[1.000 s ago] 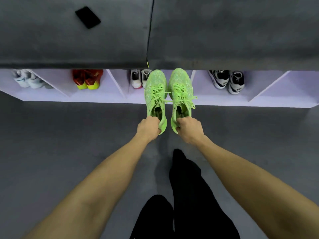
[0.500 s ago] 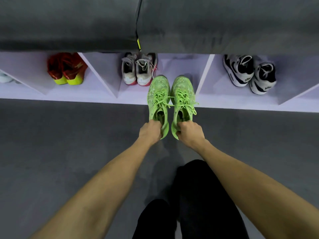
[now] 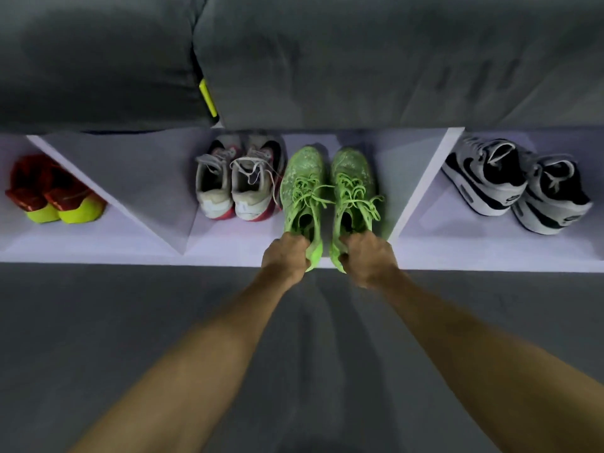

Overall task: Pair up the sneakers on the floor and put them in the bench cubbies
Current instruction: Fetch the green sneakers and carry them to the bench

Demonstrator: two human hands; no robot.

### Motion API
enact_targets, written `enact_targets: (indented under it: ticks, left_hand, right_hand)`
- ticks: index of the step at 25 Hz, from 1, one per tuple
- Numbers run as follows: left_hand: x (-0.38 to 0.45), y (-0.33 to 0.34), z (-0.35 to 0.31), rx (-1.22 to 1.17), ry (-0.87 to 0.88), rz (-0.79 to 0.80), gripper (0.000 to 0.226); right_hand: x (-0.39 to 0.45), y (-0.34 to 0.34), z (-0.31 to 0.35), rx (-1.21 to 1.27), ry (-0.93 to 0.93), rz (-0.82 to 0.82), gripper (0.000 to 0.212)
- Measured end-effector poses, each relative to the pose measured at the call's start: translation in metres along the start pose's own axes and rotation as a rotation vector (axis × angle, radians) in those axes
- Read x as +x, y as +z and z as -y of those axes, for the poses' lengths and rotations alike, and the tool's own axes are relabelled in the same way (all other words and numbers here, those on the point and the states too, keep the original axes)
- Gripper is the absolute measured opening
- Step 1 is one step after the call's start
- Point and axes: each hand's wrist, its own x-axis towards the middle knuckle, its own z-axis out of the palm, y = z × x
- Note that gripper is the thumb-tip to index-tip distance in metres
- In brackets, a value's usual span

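While both green sneakers point toes-first into the middle cubby (image 3: 385, 152), I see my left hand (image 3: 287, 256) curled round the heel of the left green sneaker (image 3: 302, 188) and my right hand (image 3: 367, 256) gripping the heel of the right green sneaker (image 3: 354, 184). Just beside them, in the same cubby, stands a white-and-red pair (image 3: 238, 184). Red-and-yellow sneakers (image 3: 52, 197) fill the left cubby, black-and-white sneakers (image 3: 516, 188) the right, under the bench's grey cushion (image 3: 392, 60).

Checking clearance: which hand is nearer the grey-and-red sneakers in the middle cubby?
Left. The left hand is just right of and below the grey-and-red sneakers; the right hand is farther right.
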Motion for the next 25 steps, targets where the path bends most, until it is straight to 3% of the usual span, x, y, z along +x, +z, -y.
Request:
enact_targets:
  ticks: [3,8,18,25]
  left_hand:
    - [0.038,0.006,0.010,0.022,0.029,-0.025,0.030]
    - [0.100,0.004,0.016,0.035,0.092,-0.047,0.054]
    - [0.154,0.004,0.009,0.019,0.160,-0.239,0.053]
    - [0.102,0.001,0.021,-0.063,0.212,-0.162,0.100]
  right_hand:
    - [0.036,0.010,-0.005,0.024,0.021,-0.017,0.030]
    - [0.083,0.022,-0.011,0.042,0.024,-0.029,0.041]
    - [0.135,0.010,-0.015,-0.005,-0.004,-0.111,0.037]
    - [0.094,0.007,-0.024,0.034,-0.087,-0.146,0.088]
